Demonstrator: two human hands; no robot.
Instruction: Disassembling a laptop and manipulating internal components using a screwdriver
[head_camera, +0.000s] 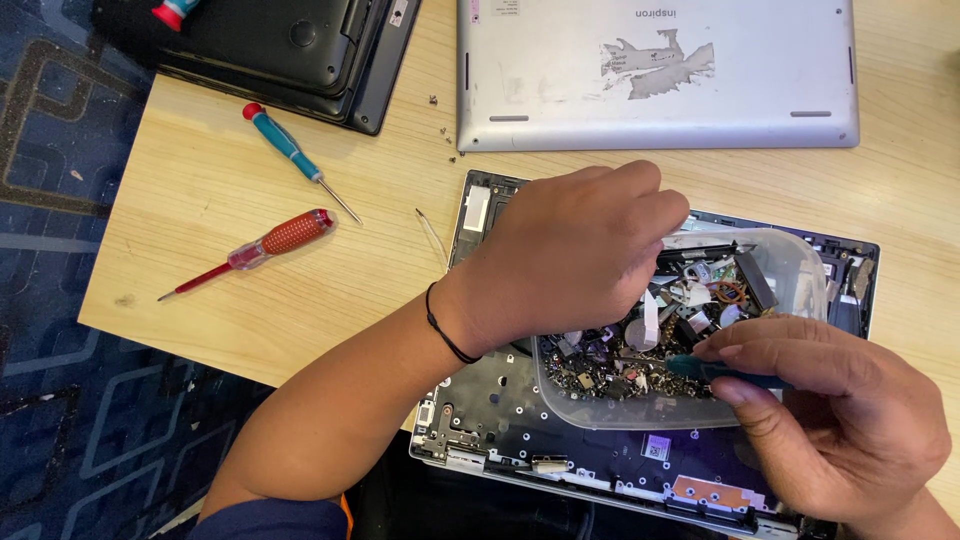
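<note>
Resting on an opened laptop base (560, 455) at the table's (250, 300) near edge, a clear tub (800, 270) of small parts was seen. The left hand (570, 255), fingers curled, was reaching inside; a teal screwdriver (725, 373) was pinched by the right hand (840, 420).

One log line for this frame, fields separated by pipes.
left hand: reaching into plastic tub of small parts | right hand: gripping teal tool | tub on opened laptop | red screwdriver on table

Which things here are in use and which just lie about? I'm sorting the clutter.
In use: left hand reaching into the parts tub; right hand holding a teal tool; opened laptop underneath.
Lying about: teal screwdriver, red screwdriver, silver cover, black laptop.
</note>
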